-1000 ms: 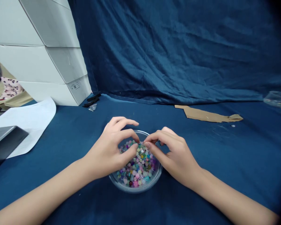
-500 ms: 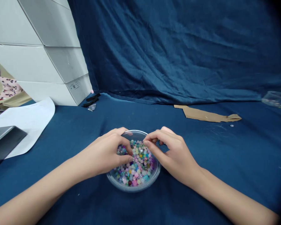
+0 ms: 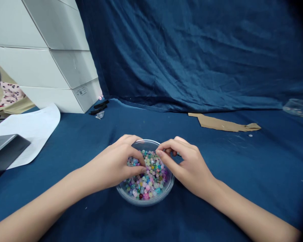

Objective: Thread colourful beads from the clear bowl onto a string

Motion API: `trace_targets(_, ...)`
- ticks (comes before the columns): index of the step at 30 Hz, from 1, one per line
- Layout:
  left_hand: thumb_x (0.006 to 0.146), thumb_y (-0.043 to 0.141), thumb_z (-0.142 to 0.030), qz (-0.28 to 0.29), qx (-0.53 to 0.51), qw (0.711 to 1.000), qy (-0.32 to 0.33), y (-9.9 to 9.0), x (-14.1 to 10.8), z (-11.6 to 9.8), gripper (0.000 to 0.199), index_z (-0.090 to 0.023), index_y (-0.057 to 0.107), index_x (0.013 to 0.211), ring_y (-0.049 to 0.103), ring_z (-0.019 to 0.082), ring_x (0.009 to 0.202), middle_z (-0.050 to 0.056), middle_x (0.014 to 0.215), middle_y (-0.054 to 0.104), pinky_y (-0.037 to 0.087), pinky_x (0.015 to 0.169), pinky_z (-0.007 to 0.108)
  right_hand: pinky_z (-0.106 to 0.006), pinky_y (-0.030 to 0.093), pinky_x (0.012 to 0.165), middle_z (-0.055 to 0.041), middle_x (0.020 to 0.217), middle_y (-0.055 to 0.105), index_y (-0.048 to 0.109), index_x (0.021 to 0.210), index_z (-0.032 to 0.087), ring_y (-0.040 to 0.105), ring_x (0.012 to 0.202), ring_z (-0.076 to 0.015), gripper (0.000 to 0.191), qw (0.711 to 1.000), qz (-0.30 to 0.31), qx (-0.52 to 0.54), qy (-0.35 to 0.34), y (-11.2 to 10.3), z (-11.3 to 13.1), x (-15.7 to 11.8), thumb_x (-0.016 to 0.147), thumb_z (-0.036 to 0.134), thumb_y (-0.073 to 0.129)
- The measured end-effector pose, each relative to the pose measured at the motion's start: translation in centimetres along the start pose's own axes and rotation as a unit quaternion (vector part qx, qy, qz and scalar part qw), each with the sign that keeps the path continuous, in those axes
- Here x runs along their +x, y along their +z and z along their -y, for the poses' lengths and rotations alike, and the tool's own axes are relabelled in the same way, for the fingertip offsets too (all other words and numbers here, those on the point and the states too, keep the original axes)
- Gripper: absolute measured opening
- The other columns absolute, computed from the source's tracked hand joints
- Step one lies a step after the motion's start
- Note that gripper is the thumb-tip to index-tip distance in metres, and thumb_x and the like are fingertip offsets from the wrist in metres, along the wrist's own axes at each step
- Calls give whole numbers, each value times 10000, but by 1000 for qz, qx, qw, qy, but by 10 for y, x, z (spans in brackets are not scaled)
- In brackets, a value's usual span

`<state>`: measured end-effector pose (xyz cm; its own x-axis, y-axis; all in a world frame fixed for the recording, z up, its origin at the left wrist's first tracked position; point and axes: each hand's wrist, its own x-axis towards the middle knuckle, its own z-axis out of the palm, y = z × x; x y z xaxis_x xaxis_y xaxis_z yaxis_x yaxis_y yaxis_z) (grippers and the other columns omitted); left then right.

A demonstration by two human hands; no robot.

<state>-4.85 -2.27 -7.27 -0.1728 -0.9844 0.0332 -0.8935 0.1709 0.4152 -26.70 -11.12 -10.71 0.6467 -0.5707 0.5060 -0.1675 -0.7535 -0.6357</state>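
Observation:
A clear glass bowl (image 3: 145, 201) sits on the blue cloth right in front of me, filled with small round beads (image 3: 148, 183) in pink, blue, green, white and purple. My left hand (image 3: 116, 166) curves over the bowl's left side, its fingertips among the beads. My right hand (image 3: 187, 166) arches over the right side, with its thumb and forefinger close together above the beads. Whether either hand pinches a bead is hidden by the fingers.
Blue cloth (image 3: 242, 168) covers the table and rises behind as a backdrop (image 3: 192, 50). Stacked white boxes (image 3: 50, 57), white paper (image 3: 32, 127) and a dark flat object (image 3: 5, 151) lie left. A cardboard strip (image 3: 223, 124) and a clear plastic container (image 3: 298, 107) lie right.
My left hand has dropped lower and moved left, from high over the bowl's far rim to its left side. My right hand has barely moved, and the beads look much the same.

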Motion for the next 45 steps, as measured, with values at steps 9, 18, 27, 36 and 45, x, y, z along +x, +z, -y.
trace_targets(9, 892, 811, -262, -213, -189, 951, 125, -6, 6, 5, 57, -254, 830, 945, 681, 244, 1151, 44, 1138, 791, 530, 1045, 369, -297, 410, 663, 43, 738, 619, 678, 884, 235, 548, 701, -143, 116, 995, -62, 71, 29, 5, -3, -2, 991, 199, 653)
trace_targets(18, 839, 842, -124, -172, -390, 897, 119, 3, 4, -7, 243, -260, 835, 1040, 751, 183, 895, 29, 971, 803, 609, 793, 259, -300, 410, 644, 42, 747, 620, 676, 905, 226, 529, 693, -133, 89, 984, -122, 123, -38, 3, 3, -8, 976, 172, 673)
trace_targets(27, 828, 844, -107, -161, -372, 902, 150, 4, 6, -2, 228, -241, 854, 1013, 712, 200, 887, 62, 898, 802, 597, 805, 299, -301, 416, 639, 44, 743, 628, 693, 938, 225, 532, 687, -127, 66, 983, -111, 136, -49, 3, 5, -10, 976, 172, 689)
trace_targets(36, 815, 854, -107, -153, -403, 894, 123, 7, 6, -3, 234, -280, 855, 973, 729, 196, 878, 39, 900, 800, 598, 766, 279, -300, 424, 636, 44, 738, 648, 700, 961, 216, 544, 691, -125, 57, 984, -93, 138, -65, 3, 5, -9, 967, 159, 698)
trace_targets(45, 802, 866, -114, -165, -379, 901, 131, 7, 6, -3, 213, -252, 858, 964, 714, 193, 857, 45, 861, 791, 590, 764, 280, -299, 424, 637, 47, 736, 655, 699, 950, 213, 546, 689, -122, 62, 985, -92, 132, -67, 3, 7, -8, 966, 153, 695)
